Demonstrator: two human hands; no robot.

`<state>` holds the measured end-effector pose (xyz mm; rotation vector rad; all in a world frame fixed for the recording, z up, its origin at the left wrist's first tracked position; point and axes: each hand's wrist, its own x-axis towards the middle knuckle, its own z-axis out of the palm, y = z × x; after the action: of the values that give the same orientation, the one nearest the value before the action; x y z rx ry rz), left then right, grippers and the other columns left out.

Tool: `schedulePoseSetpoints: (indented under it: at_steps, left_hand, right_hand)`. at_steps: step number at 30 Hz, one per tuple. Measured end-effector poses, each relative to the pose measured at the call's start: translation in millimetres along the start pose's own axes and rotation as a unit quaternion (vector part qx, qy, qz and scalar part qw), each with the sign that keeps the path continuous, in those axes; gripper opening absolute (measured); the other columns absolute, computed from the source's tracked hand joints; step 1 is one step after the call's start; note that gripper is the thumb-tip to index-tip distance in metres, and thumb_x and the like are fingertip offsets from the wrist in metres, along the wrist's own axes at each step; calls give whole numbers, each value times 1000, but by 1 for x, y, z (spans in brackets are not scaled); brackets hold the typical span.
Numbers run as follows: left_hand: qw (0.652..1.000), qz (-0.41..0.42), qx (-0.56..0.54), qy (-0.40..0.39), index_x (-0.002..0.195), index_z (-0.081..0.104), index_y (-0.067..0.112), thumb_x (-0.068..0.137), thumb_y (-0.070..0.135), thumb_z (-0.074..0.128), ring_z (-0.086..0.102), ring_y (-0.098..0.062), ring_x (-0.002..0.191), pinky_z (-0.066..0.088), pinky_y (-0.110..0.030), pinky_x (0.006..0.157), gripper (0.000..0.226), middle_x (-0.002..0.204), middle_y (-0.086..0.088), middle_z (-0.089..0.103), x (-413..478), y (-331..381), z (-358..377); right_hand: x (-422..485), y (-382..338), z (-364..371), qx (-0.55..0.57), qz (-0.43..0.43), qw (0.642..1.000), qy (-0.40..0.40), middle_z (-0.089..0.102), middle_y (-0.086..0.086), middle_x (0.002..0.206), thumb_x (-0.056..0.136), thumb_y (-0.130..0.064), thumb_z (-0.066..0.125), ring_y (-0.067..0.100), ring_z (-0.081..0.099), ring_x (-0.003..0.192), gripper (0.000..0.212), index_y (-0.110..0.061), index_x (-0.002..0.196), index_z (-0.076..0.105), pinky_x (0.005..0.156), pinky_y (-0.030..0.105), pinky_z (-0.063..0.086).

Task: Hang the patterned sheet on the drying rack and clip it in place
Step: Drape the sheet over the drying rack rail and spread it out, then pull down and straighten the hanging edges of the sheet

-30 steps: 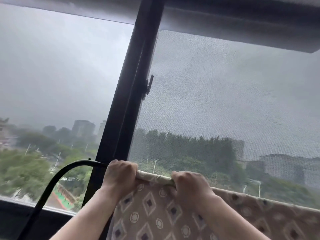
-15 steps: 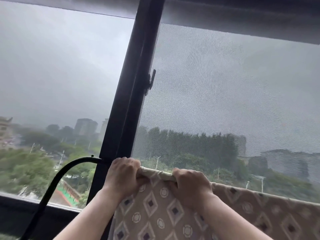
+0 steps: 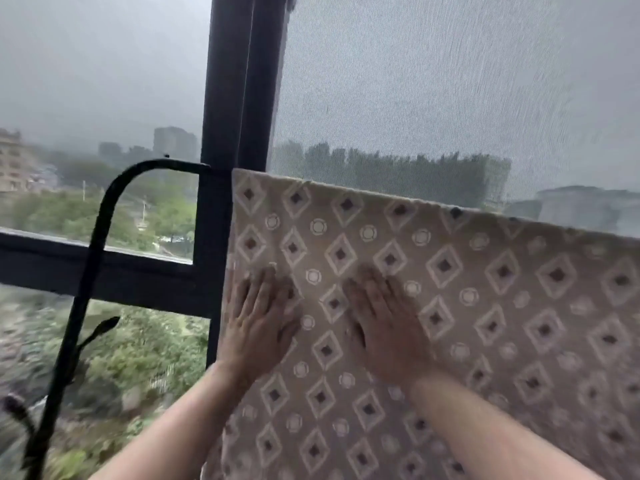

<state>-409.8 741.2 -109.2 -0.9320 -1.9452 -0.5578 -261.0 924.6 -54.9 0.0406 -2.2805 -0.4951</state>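
Currently the patterned sheet (image 3: 485,306) hangs in front of the window and fills the right and lower part of the view. Its top fold runs from beside the dark window frame (image 3: 239,98) down toward the right. Whatever bar carries it is hidden under the fabric. The fabric is beige with diamond and circle motifs.

The left hand (image 3: 258,323) lies flat on the near face of the sheet, close to its left edge, with the fingers straight and pointing up and nothing gripped. The right hand (image 3: 384,327) is just to the right of it, also flat on the fabric with the fingers extended and together, holding nothing. Both hands are a bit motion-blurred and sit well below the top fold. Bare forearms come in from the bottom.

The drying rack (image 3: 104,216) shows as a black curved tube at left, its top bend reaching the window frame right beside the sheet's upper left corner. A mesh screen (image 3: 450,81) sits behind the sheet. Far outside are trees (image 3: 138,358), hazy buildings (image 3: 175,142) and grey sky.
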Motion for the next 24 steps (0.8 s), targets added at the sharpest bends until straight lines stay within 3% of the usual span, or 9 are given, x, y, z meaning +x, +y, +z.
schedulePoseSetpoints:
  at_steps: [4, 7, 13, 16, 19, 22, 24]
  left_hand:
    - [999, 20, -11, -40, 149, 28, 9, 96, 48, 36, 19, -33, 147, 22, -54, 116, 67, 156, -21, 25, -30, 23, 14]
    - [996, 16, -37, -75, 149, 33, 7, 93, 44, 43, 17, -33, 147, 19, -51, 118, 68, 157, -19, 22, -49, 47, 23]
    - [981, 5, -83, -173, 150, 25, 12, 92, 49, 38, 13, -27, 148, 17, -44, 117, 70, 159, -12, 18, -92, 97, 39]
    - [968, 11, -118, -223, 152, 25, 14, 95, 60, 22, 6, -20, 149, 14, -39, 119, 72, 161, -7, 13, -111, 133, 40]
    - [954, -21, -164, -251, 153, 19, 22, 84, 76, 1, -6, -7, 147, 13, -33, 121, 90, 159, 9, 0, -125, 176, 32]
    - [938, -66, -187, -285, 153, 10, 30, 69, 87, -8, -11, 1, 143, 9, -25, 118, 103, 155, 19, -8, -134, 234, 11]
    - [930, -90, -190, -302, 153, 8, 33, 72, 84, 3, -11, 3, 141, 11, -26, 116, 96, 152, 23, -8, -141, 274, -2]
  right_hand:
    - [-42, 4, 10, 2, 21, 997, -73, 35, 21, 153, 87, -26, 47, 35, 28, 145, 62, -4, 145, 41, 119, 51, 19]
    - [-73, 9, 12, 22, 39, 994, -103, 35, 22, 153, 88, -25, 47, 35, 30, 144, 60, -3, 143, 44, 118, 51, 22]
    - [-147, 32, 1, 44, 60, 983, -167, 39, 18, 151, 88, -26, 39, 29, 29, 142, 58, -5, 142, 42, 118, 41, 15]
    - [-192, 46, -17, 75, 91, 971, -209, 36, 14, 154, 90, -28, 32, 21, 19, 144, 59, -8, 145, 43, 118, 31, 5]
    - [-240, 65, -43, 137, 129, 955, -229, 14, 0, 162, 98, -27, 23, 12, 2, 149, 56, -17, 153, 27, 115, 15, -10]
    - [-288, 87, -71, 211, 213, 916, -267, 18, -11, 161, 101, -22, 32, 7, 13, 148, 51, -27, 152, 28, 117, 20, 13]
    - [-318, 100, -90, 253, 255, 889, -283, 25, -11, 159, 100, -21, 35, 7, 18, 146, 51, -26, 150, 31, 117, 24, 21]
